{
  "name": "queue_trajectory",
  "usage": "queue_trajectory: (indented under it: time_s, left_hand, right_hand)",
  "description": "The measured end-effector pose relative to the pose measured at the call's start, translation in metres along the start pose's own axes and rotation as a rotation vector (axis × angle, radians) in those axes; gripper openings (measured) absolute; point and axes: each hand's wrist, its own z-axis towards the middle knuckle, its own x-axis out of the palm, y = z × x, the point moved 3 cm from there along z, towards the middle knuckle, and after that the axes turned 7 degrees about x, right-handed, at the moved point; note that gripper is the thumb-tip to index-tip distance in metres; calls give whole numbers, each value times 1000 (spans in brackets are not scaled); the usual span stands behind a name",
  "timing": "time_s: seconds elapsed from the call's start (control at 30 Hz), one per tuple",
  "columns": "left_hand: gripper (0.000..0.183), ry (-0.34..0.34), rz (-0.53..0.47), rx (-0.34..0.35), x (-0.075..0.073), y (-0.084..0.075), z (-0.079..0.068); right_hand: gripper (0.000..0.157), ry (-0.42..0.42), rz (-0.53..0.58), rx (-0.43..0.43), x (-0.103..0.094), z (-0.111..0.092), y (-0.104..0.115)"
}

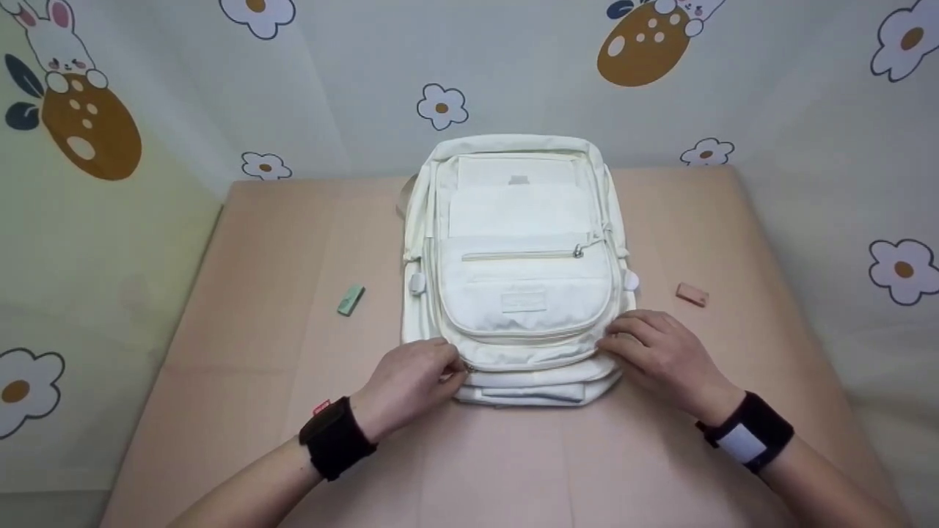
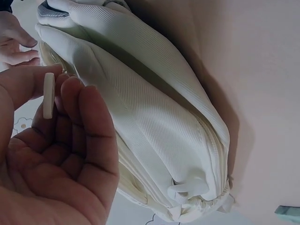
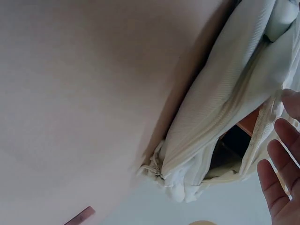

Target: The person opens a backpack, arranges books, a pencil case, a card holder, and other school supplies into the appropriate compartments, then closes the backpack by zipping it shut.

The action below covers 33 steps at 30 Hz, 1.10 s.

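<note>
A cream backpack [image 1: 524, 279] lies in the middle of the table, its front side up. At its lower left corner my left hand [image 1: 422, 374] pinches a zipper pull [image 2: 48, 96], whose pale tab shows between thumb and index finger in the left wrist view. Across the bag, my right hand [image 1: 664, 356] holds the fabric edge at the lower right side with thumb and fingertips; the other fingers are fairly straight. The right wrist view shows the zipped compartment gaping on that side, with something dark [image 3: 235, 140] and something orange-brown [image 3: 250, 121] inside.
A green eraser-like block [image 1: 351, 301] lies left of the backpack, and a pink one [image 1: 692, 295] lies to its right. The table [image 1: 242, 308] is covered in beige. Behind it and along both sides hangs a curtain [image 1: 352, 81] printed with flowers and rabbits.
</note>
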Motion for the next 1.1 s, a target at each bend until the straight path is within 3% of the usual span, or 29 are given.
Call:
queue_trajectory:
  time_s: [0.27, 0.83, 1.1]
  left_hand:
    - [9, 17, 31, 8, 2, -7, 6]
    - [19, 2, 161, 190, 18, -49, 47]
    - [18, 13, 196, 222, 23, -54, 54]
  right_hand:
    - [20, 36, -7, -8, 8, 0, -4]
    - [31, 36, 0, 0, 9, -1, -2]
    - [32, 25, 1, -10, 9, 0, -2]
